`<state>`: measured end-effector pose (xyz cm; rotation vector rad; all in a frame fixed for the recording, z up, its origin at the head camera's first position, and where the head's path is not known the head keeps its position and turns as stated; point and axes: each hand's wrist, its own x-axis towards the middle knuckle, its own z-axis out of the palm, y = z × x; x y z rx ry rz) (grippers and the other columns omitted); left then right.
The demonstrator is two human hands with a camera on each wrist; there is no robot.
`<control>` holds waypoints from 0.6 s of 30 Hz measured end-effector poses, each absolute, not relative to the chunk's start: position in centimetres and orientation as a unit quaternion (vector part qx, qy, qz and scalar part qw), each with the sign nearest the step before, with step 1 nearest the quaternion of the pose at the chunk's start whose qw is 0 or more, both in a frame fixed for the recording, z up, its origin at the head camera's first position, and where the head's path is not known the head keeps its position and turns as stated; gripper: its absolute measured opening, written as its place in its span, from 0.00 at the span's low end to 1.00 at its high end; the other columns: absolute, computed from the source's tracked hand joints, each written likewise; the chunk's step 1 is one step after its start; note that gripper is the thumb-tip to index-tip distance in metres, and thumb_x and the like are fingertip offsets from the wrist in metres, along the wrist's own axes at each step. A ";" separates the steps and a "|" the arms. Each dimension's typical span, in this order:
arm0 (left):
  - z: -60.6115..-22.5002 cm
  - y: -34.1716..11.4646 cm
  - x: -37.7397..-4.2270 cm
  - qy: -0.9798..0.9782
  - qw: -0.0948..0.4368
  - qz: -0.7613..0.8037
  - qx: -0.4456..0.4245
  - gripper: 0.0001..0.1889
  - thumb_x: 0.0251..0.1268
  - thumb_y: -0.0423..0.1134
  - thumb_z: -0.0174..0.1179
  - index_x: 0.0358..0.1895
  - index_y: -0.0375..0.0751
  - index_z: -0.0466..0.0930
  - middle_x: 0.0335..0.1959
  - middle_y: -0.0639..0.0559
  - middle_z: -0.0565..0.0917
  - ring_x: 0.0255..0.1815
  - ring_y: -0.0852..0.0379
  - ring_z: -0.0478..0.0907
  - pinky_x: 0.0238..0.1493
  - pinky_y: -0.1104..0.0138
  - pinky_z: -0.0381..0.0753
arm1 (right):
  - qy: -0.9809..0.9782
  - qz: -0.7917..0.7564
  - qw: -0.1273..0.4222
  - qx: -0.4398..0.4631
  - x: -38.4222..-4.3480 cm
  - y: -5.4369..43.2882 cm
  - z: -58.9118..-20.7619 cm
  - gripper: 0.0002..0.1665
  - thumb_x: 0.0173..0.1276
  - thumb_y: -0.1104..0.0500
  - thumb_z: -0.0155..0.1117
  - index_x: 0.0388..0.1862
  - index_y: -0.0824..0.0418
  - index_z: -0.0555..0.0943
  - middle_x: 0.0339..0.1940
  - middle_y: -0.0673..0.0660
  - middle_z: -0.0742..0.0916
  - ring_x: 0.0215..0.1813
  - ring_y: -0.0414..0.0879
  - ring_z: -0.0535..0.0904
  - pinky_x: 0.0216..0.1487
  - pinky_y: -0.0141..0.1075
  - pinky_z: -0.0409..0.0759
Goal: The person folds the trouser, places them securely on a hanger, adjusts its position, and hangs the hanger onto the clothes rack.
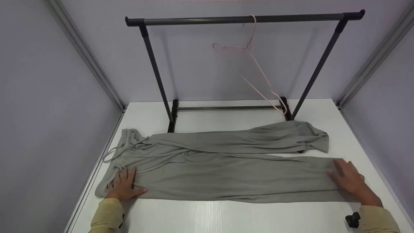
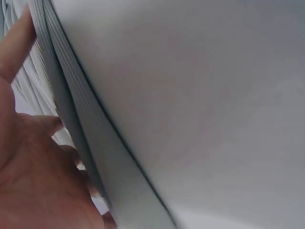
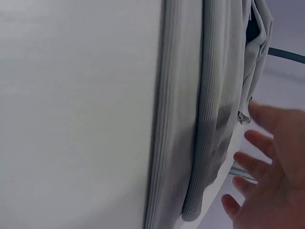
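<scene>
Grey drawstring pants lie stretched sideways across the white table, waistband at the left and both legs pointing right. My left hand rests with spread fingers on the near side, close to the waistband. Over the end of the near leg is my right hand, its fingers apart and relaxed. In the right wrist view that hand shows extended fingers with nothing between them, beside the ribbed cloth. The left wrist view has the left palm along the fabric's edge. A loose drawstring trails off the waistband.
A dark metal clothes rack stands behind the pants, its feet on the table. From its top bar hangs a pink hanger. The far leg lies bunched near the rack's right foot. Pale walls enclose the sides and back.
</scene>
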<state>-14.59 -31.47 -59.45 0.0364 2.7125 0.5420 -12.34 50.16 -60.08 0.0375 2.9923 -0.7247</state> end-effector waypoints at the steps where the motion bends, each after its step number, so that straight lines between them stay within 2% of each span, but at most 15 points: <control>1: -59.4 -31.4 -14.5 0.964 0.189 0.186 0.007 0.61 0.46 0.69 0.61 0.73 0.36 0.38 0.70 0.26 0.34 0.67 0.23 0.28 0.53 0.27 0.34 | 0.970 -0.238 0.055 -0.001 -12.4 49.7 -60.4 0.45 0.68 0.43 0.53 0.69 0.73 0.51 0.66 0.81 0.54 0.65 0.80 0.40 0.50 0.75 0.42; 3: -59.3 -31.4 -14.3 0.965 0.188 0.184 0.001 0.61 0.45 0.69 0.61 0.73 0.36 0.37 0.70 0.26 0.34 0.66 0.22 0.30 0.52 0.27 0.34 | 0.966 -0.241 0.093 -0.017 -12.5 49.0 -61.0 0.54 0.65 0.40 0.56 0.71 0.73 0.42 0.67 0.82 0.46 0.64 0.81 0.31 0.50 0.76 0.35; 5: -59.2 -31.5 -14.0 0.963 0.198 0.181 -0.006 0.62 0.45 0.70 0.61 0.73 0.36 0.36 0.70 0.27 0.33 0.66 0.21 0.29 0.52 0.27 0.35 | 0.966 -0.230 0.114 -0.018 -12.4 48.5 -61.3 0.61 0.61 0.39 0.59 0.71 0.74 0.38 0.66 0.83 0.42 0.63 0.82 0.29 0.50 0.76 0.32; 9: -59.2 -32.1 -13.0 0.959 0.216 0.185 -0.015 0.64 0.44 0.69 0.63 0.73 0.34 0.35 0.70 0.27 0.32 0.66 0.22 0.28 0.52 0.27 0.36 | 0.965 -0.218 0.145 -0.002 -12.2 48.6 -61.5 0.68 0.58 0.35 0.60 0.70 0.73 0.30 0.66 0.82 0.37 0.63 0.81 0.25 0.46 0.78 0.30; 13: -59.0 -32.7 -12.3 0.954 0.228 0.194 -0.015 0.64 0.44 0.67 0.64 0.72 0.34 0.34 0.70 0.27 0.32 0.66 0.22 0.27 0.52 0.27 0.37 | 0.955 -0.234 0.183 -0.005 -11.7 49.1 -61.5 0.72 0.56 0.35 0.62 0.68 0.74 0.25 0.65 0.83 0.32 0.61 0.80 0.20 0.51 0.73 0.22; 15: -59.0 -33.0 -12.3 0.950 0.232 0.208 -0.015 0.62 0.46 0.65 0.64 0.72 0.33 0.35 0.70 0.26 0.33 0.65 0.22 0.27 0.52 0.27 0.37 | 0.951 -0.244 0.190 -0.015 -11.7 49.4 -61.0 0.70 0.57 0.38 0.64 0.67 0.78 0.28 0.63 0.85 0.35 0.60 0.82 0.22 0.54 0.70 0.22; 18: -58.8 -33.2 -12.7 0.950 0.209 0.233 -0.010 0.56 0.52 0.62 0.62 0.72 0.31 0.41 0.70 0.25 0.38 0.65 0.21 0.32 0.53 0.27 0.40 | 0.956 -0.220 0.195 0.011 -12.0 49.3 -59.1 0.62 0.61 0.35 0.58 0.67 0.81 0.41 0.63 0.87 0.46 0.62 0.83 0.37 0.57 0.71 0.34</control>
